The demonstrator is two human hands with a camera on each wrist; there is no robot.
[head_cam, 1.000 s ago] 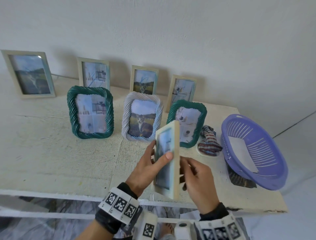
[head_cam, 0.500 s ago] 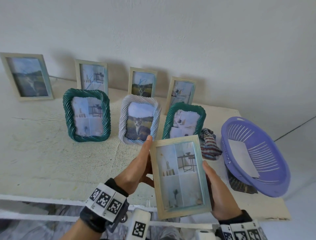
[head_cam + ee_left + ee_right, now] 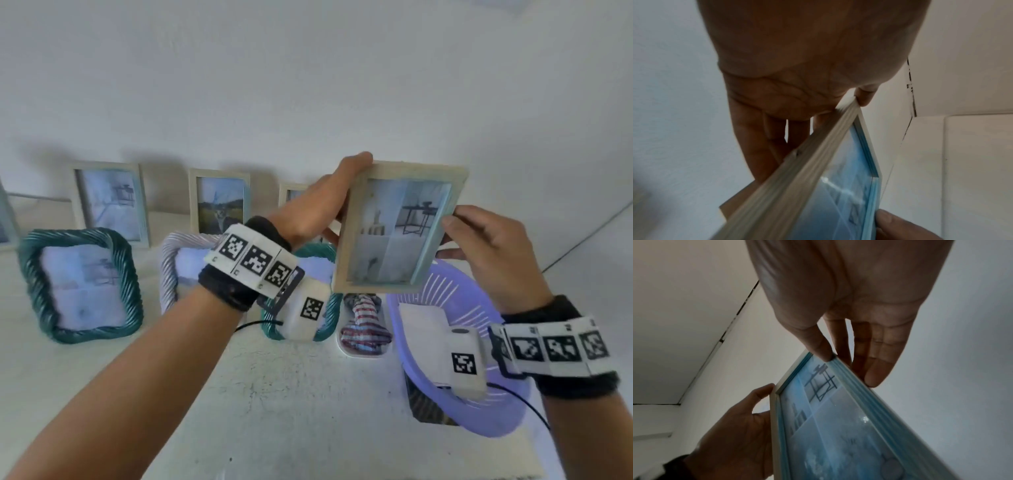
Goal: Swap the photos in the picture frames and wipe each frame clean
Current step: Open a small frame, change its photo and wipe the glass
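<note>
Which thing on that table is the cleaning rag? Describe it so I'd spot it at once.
Start at the purple basket at the table's right end. Just left of it, beside a green twisted frame, lies the rag, a small bunched cloth. It is the only soft thing there, striped red, white and blue, while everything around it is a hard frame or plastic.

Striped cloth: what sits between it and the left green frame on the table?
Head view: between the striped cloth and the left green frame stand the white rope frame and a second green frame, both partly hidden by the left hand's wrist.
</note>
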